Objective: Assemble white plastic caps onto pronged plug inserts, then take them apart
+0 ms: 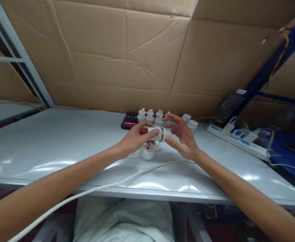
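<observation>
My left hand (137, 138) grips a small white cylindrical device (165, 133) that has a metallic band near its middle, held sideways above the table. On the device's right side, my right hand (181, 139) has its thumb and fingers spread around the end, its fingers apart. Below the hands, several round white parts (147, 152) rest on the table, partly covered by my left hand. A row of white knobbed units (150, 115) stands behind the hands. To their right are two white pieces (193, 124).
The grey table (61, 141) meets a cardboard wall (127, 60) at the back. A black device (129, 121) with a red strip lies left of the row. A power strip (240, 141) sits at the right. A white cable (127, 179) crosses the table's front edge.
</observation>
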A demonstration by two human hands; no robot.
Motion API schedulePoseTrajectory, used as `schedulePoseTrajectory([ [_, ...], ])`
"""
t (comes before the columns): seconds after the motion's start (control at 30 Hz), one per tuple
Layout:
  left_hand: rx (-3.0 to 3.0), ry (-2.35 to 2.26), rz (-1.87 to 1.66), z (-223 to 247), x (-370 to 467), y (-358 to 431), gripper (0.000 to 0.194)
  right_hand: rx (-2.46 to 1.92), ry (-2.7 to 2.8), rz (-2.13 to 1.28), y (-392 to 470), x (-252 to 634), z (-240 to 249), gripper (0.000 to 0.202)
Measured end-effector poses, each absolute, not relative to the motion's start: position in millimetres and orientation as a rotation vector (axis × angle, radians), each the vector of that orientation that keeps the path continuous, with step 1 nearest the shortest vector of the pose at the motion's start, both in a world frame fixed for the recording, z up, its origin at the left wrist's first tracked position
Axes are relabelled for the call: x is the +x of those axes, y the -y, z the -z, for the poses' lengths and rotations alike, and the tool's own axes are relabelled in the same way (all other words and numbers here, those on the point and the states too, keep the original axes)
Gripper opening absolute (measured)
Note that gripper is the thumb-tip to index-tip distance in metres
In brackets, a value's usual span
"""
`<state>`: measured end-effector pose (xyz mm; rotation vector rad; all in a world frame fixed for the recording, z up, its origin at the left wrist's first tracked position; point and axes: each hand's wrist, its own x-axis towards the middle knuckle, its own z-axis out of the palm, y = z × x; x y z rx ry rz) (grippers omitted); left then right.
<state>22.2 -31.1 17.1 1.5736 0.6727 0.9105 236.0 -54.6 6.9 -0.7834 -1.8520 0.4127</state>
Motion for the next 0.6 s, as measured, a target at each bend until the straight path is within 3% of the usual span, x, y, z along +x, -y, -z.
schedulePoseTrajectory([
  [0.2,1.541,-0.687,-0.957,-27.8,18.2,31.8,0.051,-0.761,1.828,-0.344,53.1,232.6,-4.2,0.043],
  [0.33,1.555,-0.739,-0.808,-29.3,15.4,27.8,0.048,-0.600,1.999,0.055,54.1,231.1,-11.1,0.035],
  [0.43,1.503,-0.777,-0.625,-27.8,14.4,26.0,0.058,-0.483,2.077,0.241,58.2,229.5,-15.0,0.037],
  [0.53,1.483,-0.737,-0.615,-26.9,13.0,24.4,0.061,-0.518,2.035,0.202,60.0,227.8,-11.8,0.038],
  [0.6,1.528,-0.690,-0.677,-25.9,11.7,22.7,0.053,-0.648,1.956,-0.009,58.7,227.1,-7.2,0.036],
])
